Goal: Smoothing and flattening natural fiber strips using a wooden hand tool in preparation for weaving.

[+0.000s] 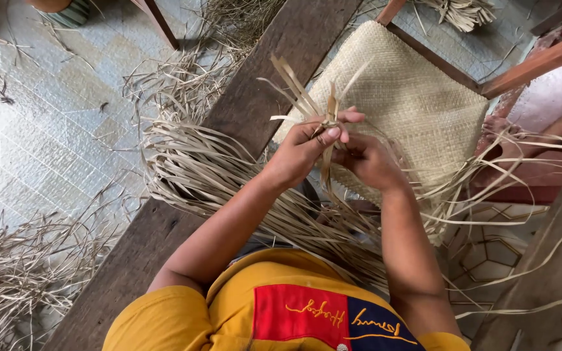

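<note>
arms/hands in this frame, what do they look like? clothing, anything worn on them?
Both forearms are bare. The left hand and right hand wear no gloves, and no rings or wristbands show. Short mustard-yellow sleeves cover only the upper arms; the yellow shirt has a red and navy chest panel with yellow embroidered script. Fingernails look short and unpainted.

A flat, pale tan woven straw mat (pixel 411 97) is lying tilted across a dark wooden beam, its unwoven edge trailing into long, dry, beige leaf strips (pixel 229 175). A few of these strips are standing upright at the mat's near corner, crossing one another
</note>
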